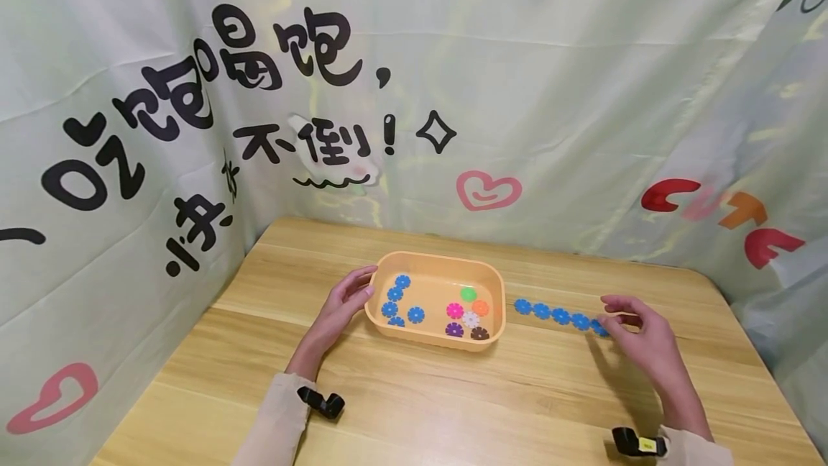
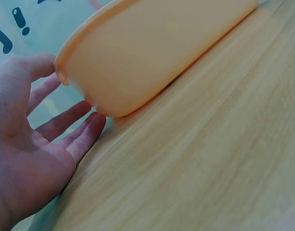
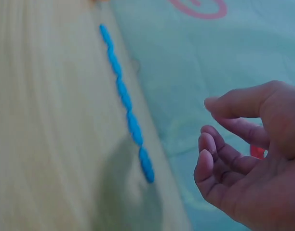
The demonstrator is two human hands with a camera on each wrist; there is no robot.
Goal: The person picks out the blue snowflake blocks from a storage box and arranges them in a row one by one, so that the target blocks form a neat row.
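At the left end of a peach plastic tray, my left hand rests with thumb by the rim and spread, relaxed fingers against the outer wall. A row of blue snowflake discs, joined edge to edge, lies on the table to the tray's right. Over the row's right end hovers my right hand; the right wrist view shows it apart from the discs, loosely curled and holding nothing. Inside the tray are several blue discs on the left, and pink, green, orange, white, purple and brown discs on the right.
The wooden table backs onto a printed cloth curtain with lettering and hearts, which also hangs along the left and right sides. A black wrist camera sits on the left sleeve and another on the right.
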